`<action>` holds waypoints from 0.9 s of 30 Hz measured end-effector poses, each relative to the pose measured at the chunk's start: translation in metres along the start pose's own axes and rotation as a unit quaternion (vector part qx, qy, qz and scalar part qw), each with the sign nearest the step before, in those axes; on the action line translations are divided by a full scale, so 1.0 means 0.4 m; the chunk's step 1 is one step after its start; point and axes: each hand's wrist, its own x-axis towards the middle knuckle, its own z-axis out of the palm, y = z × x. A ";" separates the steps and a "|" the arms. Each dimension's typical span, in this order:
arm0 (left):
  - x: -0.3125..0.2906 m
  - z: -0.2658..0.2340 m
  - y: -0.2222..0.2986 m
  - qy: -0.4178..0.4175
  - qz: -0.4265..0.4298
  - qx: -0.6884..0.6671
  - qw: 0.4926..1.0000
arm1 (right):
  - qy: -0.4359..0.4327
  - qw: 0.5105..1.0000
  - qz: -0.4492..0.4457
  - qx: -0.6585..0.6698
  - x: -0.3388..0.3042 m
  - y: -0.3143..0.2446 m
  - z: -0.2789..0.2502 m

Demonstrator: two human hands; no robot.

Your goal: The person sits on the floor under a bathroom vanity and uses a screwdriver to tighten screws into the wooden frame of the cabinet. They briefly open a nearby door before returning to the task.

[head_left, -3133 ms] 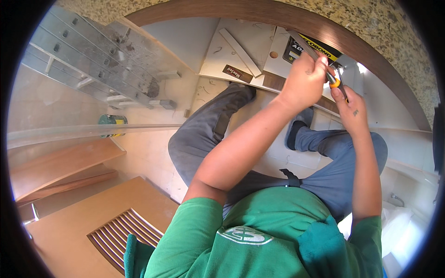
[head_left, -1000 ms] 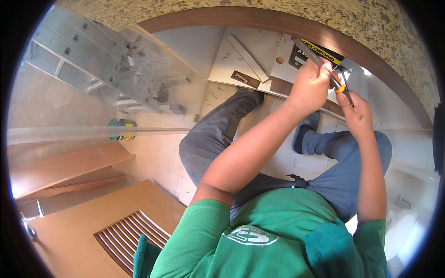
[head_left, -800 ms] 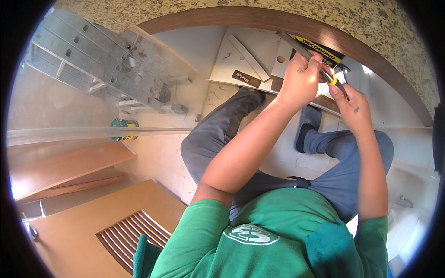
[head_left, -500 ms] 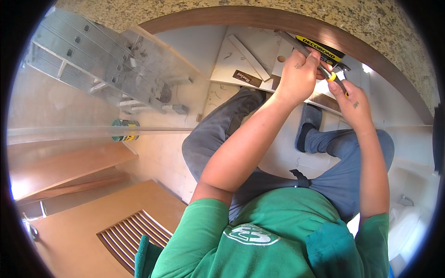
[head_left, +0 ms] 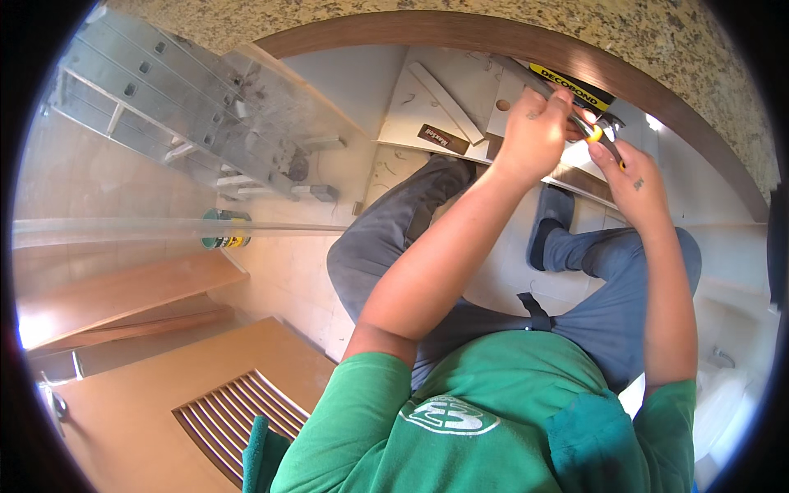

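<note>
My left hand [head_left: 532,131] is closed around a long, flat grey bar [head_left: 534,80], which sticks out past the fingers toward the far counter edge. My right hand [head_left: 637,181] grips a tool with a black and yellow handle [head_left: 606,146]. The handle lines up with the bar, but my left fingers hide whether the two are one piece. Just beyond the hands lies a black and yellow package [head_left: 574,86]. Beneath them is a pale board [head_left: 394,123] bearing a narrow white strip [head_left: 448,103] and a small dark brown box [head_left: 444,138].
A curved wood-edged stone countertop [head_left: 411,29] runs along the far side. At the left, a folded metal ladder [head_left: 156,107] stands behind a clear panel, near a green can [head_left: 226,228]. A tan slatted door panel [head_left: 148,370] lies lower left. My bent legs [head_left: 394,222] flank the work spot.
The whole view has shifted slightly to the right. Both hands keep their grips in nearly the same place, with the right one a little lower.
</note>
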 end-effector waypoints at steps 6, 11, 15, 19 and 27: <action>0.011 -0.002 -0.015 -0.005 -0.006 -0.014 1.000 | -0.014 1.000 0.007 -0.017 0.001 0.012 -0.007; 0.012 -0.025 0.006 0.017 0.000 0.000 1.000 | -0.009 1.000 0.009 -0.013 0.004 -0.034 0.006; 0.007 -0.025 -0.015 -0.019 0.033 0.036 0.999 | -0.009 1.000 0.002 0.015 -0.009 -0.004 -0.008; 0.011 -0.078 0.094 0.095 -0.017 -0.008 0.995 | 0.004 0.997 -0.064 -0.031 0.051 -0.133 0.028; -0.042 -0.049 0.013 0.034 -0.056 -0.009 0.998 | -0.074 0.997 0.026 -0.009 -0.018 -0.041 0.020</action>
